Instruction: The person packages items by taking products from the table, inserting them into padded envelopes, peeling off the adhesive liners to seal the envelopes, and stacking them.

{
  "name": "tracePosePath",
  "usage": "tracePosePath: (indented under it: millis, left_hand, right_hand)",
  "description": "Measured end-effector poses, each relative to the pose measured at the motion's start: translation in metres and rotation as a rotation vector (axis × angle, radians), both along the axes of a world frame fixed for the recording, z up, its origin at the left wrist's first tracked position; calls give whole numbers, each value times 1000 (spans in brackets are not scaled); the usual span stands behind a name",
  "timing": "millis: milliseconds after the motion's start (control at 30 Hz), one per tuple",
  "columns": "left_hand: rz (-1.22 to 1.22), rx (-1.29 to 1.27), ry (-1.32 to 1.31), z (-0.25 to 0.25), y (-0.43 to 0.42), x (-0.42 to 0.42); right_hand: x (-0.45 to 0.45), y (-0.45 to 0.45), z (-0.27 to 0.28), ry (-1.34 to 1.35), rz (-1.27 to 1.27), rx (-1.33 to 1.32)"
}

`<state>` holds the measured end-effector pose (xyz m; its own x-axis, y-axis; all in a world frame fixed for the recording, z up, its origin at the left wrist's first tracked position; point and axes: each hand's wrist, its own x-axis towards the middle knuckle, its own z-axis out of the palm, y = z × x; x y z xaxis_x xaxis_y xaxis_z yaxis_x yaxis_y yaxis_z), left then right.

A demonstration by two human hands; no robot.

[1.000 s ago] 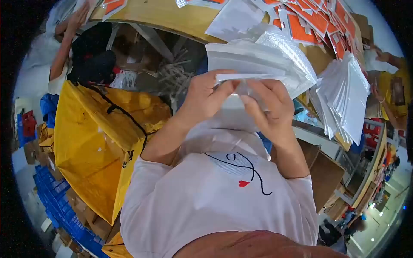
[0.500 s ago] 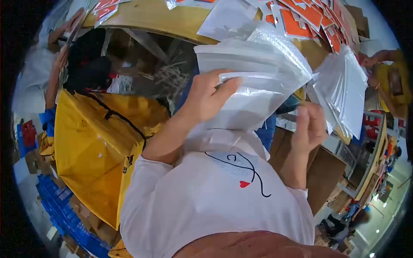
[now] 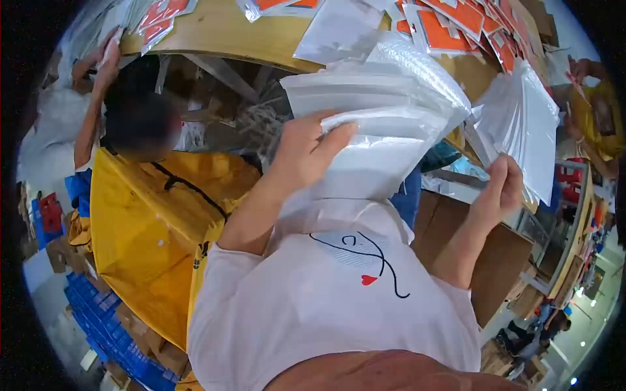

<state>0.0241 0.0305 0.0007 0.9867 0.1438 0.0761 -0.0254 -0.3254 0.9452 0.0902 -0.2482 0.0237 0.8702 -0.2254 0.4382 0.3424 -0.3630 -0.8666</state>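
My left hand is closed around the left edge of a fanned stack of clear plastic bags, thumb on top. The bags rest against my lap and lean on the table edge. A bubble-textured piece of plastic lies at the top right of this stack. My right hand has its thumb and fingers pinched together at the lower left edge of a second stack of white plastic sleeves. Whether a sleeve is between those fingertips I cannot make out.
Orange cards in clear packaging are heaped on the wooden table. A large yellow bag stands at my left, a cardboard box at my right. One person works at far left, another in yellow at far right.
My right hand has moved right, away from the bags on my lap to the second stack, and its fingers have drawn together. My left hand keeps its hold, shifted slightly left and down.
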Motion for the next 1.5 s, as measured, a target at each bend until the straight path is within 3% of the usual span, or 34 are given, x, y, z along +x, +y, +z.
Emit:
tracePosePath:
  millis: [100,167,233,400,533,600,700,733,800,900,967,1000,1067,1100,1233,1433,1500]
  left_hand:
    - [3,-129,141,-4,-1,-1]
    - [-40,-55,9,-3,-14,6]
    - [-77,14,-131,-3,-22,8]
    - [-137,362,-394,-8,-24,6]
    - [-157,295,-381,-1,-27,10]
    - [-163,266,-376,1,-25,11]
    - [-68,47,-101,1,-12,8]
    - [-40,-25,-8,1,-8,7]
    - [-44,-65,-22,-5,0,6]
    - [-60,-171,-54,-16,4,5]
    - [-79,-150,-75,-15,-1,4]
    - [-93,-127,-99,-13,-3,4]
    - [-122,-80,-159,-11,-1,0]
    - [-130,-76,-164,-11,0,0]
    - [-243,-32,-167,-11,17,-7]
    - [-474,-18,-171,-13,40,-2]
    - [-490,-44,-160,-5,40,-2]
  right_hand:
    - [-19,-7,-8,-18,76,-128]
    - [-28,17,-9,-169,356,-295]
    - [-34,49,-5,-129,515,-398]
    - [-17,99,-5,-159,732,-273]
    - [-11,89,0,77,869,-20]
    - [-14,68,-9,214,760,258]
    - [-5,3,-15,208,305,453]
    - [-7,-26,-18,242,130,356]
    - [-17,-54,-7,377,-71,-502]
    - [-33,-61,-13,430,-169,-710]
    - [-40,-34,-12,366,-48,-427]
    - [-40,-25,-17,408,118,-93]
    - [-36,18,-17,423,318,297]
    - [-29,19,-22,416,312,302]
    - [-6,20,-53,370,757,314]
    - [10,7,-58,404,896,312]
    - [8,3,-57,481,826,456]
